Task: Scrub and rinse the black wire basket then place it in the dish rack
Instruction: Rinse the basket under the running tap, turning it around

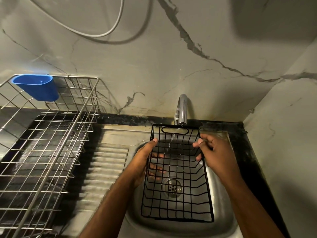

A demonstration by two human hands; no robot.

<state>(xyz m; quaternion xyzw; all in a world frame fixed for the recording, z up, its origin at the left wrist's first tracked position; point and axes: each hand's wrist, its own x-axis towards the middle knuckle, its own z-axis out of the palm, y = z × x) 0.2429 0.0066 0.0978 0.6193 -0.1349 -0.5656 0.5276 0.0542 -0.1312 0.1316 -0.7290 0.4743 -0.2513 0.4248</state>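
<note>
A marble-patterned wall (154, 66) fills the upper half of the frame, with a white cable (109, 31) looping across its top. At left, a steel wire dish rack (51, 152) stands on the dark counter, a blue plastic cup holder (36, 87) hooked on its far rim. Lower centre, the stainless sink (221, 219) holds the drain strainer (172, 187), with a ribbed drainboard (104, 167) to its left. Over the bowl, the black wire basket (176, 176) is held open side up, its far end under the chrome tap (181, 109), water running through its handle slot. The left hand (144, 160) grips the basket's left wall, thumb on the rim, fingers curled underneath. The right hand (216, 153) clasps the right rim, thumb inside, fingers wrapped outside.
</note>
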